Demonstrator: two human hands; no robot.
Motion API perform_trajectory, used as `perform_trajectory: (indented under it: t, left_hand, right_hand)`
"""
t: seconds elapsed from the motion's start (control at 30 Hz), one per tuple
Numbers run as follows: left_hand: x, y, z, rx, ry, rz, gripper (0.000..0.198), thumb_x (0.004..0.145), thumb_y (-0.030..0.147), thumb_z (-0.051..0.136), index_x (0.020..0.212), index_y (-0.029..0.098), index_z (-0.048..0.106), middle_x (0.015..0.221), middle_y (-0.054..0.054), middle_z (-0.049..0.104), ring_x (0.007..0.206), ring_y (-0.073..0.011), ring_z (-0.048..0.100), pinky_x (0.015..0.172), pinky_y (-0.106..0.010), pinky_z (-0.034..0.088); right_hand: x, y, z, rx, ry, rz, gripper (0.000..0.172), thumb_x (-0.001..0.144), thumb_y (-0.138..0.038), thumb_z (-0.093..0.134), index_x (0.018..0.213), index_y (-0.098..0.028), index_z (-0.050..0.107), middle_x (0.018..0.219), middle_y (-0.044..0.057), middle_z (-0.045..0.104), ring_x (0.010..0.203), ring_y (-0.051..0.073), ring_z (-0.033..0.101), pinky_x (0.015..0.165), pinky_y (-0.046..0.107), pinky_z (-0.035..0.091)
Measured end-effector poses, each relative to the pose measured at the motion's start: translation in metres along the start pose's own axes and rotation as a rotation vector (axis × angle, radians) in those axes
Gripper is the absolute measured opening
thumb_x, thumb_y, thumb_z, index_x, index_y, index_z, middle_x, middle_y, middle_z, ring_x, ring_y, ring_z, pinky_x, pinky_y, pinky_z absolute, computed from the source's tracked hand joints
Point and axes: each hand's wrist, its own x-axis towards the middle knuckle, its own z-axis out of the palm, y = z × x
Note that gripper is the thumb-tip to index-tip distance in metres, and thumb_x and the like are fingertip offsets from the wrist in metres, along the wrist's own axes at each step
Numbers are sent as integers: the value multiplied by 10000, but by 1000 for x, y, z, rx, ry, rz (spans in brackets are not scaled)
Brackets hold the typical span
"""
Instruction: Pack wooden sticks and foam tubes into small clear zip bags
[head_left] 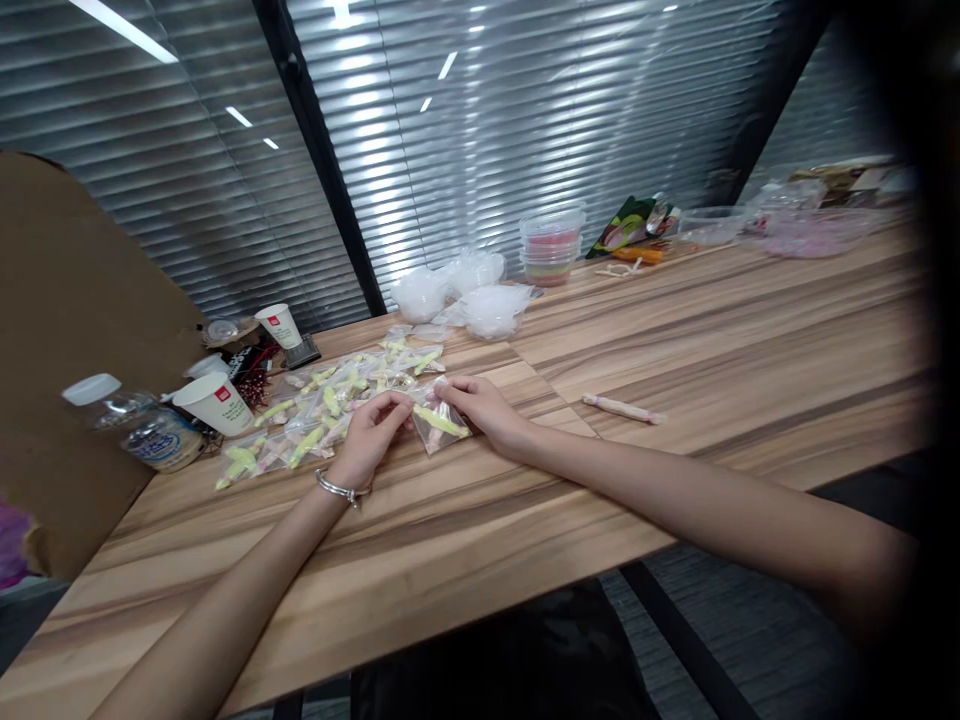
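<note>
Between my hands, just above the table, is a small clear plastic bag [441, 428] with a yellow strip and a pinkish piece inside. My left hand [375, 428] pinches its upper left edge with thumb and fingers. At the upper right corner, the fingers of my right hand [487, 410] are closed on the same bag. Beyond and to the left of my hands lies a spread of similar filled bags [330, 400], several of them overlapping. A pale stick with pinkish ends [622, 408] lies alone to the right of my right forearm.
White paper cups [217, 402] and a plastic bottle [154, 430] stand at the left beside a cardboard panel [82, 350]. Bundles of clear bags [491, 308] and stacked tubs [553, 245] sit along the back. Farther right are a green packet [626, 225] and a clear tray [817, 232].
</note>
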Motion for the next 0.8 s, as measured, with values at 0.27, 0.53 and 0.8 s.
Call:
perform_trajectory:
  t: [0.27, 0.53, 0.8]
  left_hand:
    - [-2, 8, 3, 157, 3, 86, 225, 812, 366, 592, 734, 156, 613, 738, -16, 581, 709, -140, 515, 644, -233, 431]
    - [-3, 6, 3, 137, -6, 65, 257, 791, 407, 619, 768, 151, 636, 731, -19, 601, 681, -141, 516, 635, -240, 413]
    - [-3, 6, 0, 160, 79, 98, 233, 799, 376, 608, 703, 164, 589, 681, 8, 546, 650, -128, 469, 621, -230, 374]
  right_hand:
    - [-4, -1, 2, -96, -34, 24, 266, 687, -369, 699, 779, -123, 657, 698, 24, 622, 608, 117, 514, 555, 227, 375]
    - [-5, 0, 2, -88, -109, 1, 310, 707, -421, 685, 800, -127, 663, 676, 14, 598, 565, 97, 469, 517, 216, 329]
    - [-2, 2, 3, -30, -60, -11, 319, 731, -434, 659, 654, -143, 554, 615, -17, 496, 567, 82, 408, 523, 207, 311]
